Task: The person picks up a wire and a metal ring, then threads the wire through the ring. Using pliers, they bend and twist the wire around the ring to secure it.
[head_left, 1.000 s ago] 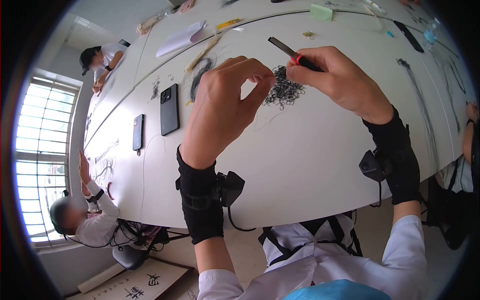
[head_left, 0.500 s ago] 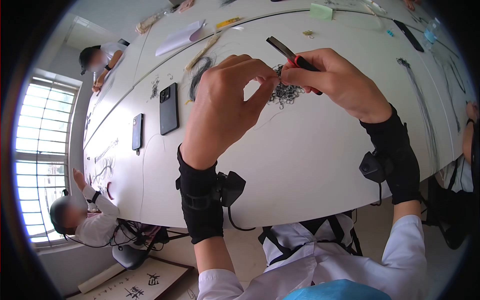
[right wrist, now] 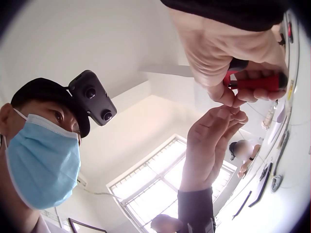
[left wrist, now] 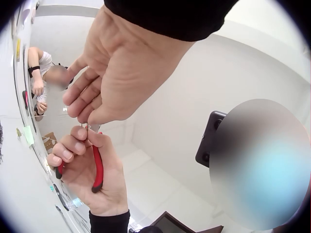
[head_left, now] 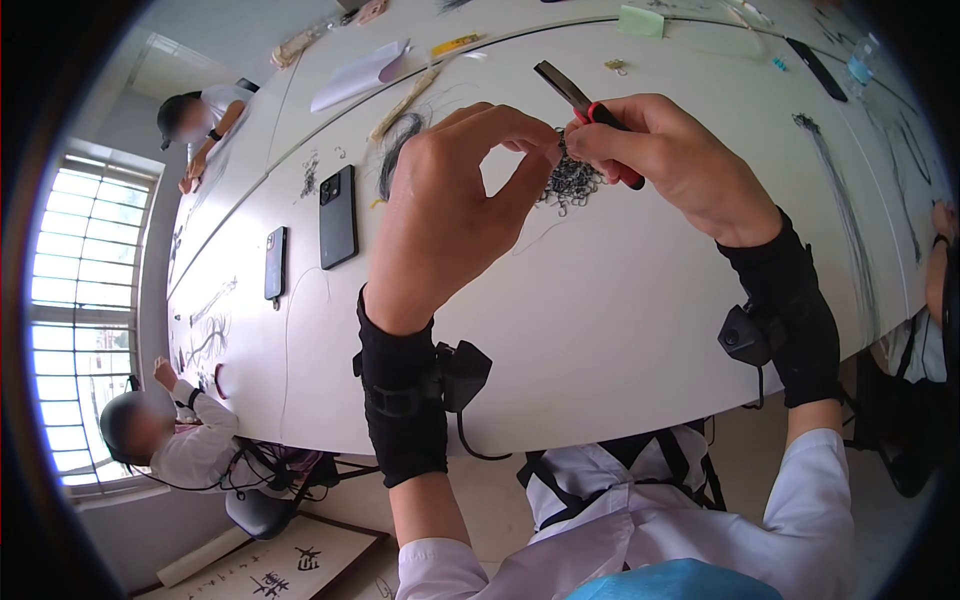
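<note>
Red-and-black handled pliers [head_left: 600, 115] lie in my right hand [head_left: 685, 165], their metal jaws pointing up and left, away from the work. In the left wrist view the red handles [left wrist: 98, 167] cross the palm of my right hand [left wrist: 109, 187]. My left hand [head_left: 450, 210] pinches with thumb and forefinger, and its tips meet the right fingertips. A small thin wire piece [left wrist: 85, 127] shows between the two hands there; its exact shape is too small to tell. Under the fingertips a pile of dark wire links [head_left: 572, 185] sits on the white table [head_left: 600, 330].
Two phones [head_left: 338, 215] [head_left: 276, 265] lie left of my left hand. Beyond are dark strands [head_left: 400, 150], a paper sheet [head_left: 360, 78], a yellow cutter [head_left: 455, 45] and green paper [head_left: 641, 22]. Long strands [head_left: 840, 210] lie at right. Two people sit at left.
My right hand has shifted slightly left to meet the left fingertips. The pliers have turned in its grip, the lower handle now showing more. My left hand has barely moved.
</note>
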The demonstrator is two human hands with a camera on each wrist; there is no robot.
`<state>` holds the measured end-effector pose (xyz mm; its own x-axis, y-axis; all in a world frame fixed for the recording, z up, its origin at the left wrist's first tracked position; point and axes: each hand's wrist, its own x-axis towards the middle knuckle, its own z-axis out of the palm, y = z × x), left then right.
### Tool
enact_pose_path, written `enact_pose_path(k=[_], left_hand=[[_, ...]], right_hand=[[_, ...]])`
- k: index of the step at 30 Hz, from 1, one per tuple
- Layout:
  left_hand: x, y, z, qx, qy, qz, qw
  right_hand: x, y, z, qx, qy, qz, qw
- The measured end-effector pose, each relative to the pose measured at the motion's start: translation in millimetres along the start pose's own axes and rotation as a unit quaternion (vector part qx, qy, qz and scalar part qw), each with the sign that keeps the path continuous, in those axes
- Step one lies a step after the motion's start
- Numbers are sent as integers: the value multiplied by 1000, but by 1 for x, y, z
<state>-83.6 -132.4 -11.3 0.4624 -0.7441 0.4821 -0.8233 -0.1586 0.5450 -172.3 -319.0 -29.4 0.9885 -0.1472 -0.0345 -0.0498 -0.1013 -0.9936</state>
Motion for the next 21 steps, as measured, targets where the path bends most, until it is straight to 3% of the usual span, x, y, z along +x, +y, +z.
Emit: enact_pose_path(k=[9, 21], left_hand=[[1, 3, 2, -24, -2, -60, 998], [1, -10, 8, -35, 44, -17, 998]], right_hand=[[0, -1, -2, -41, 0, -34, 999], [-1, -3, -4, -69, 5, -61, 996]])
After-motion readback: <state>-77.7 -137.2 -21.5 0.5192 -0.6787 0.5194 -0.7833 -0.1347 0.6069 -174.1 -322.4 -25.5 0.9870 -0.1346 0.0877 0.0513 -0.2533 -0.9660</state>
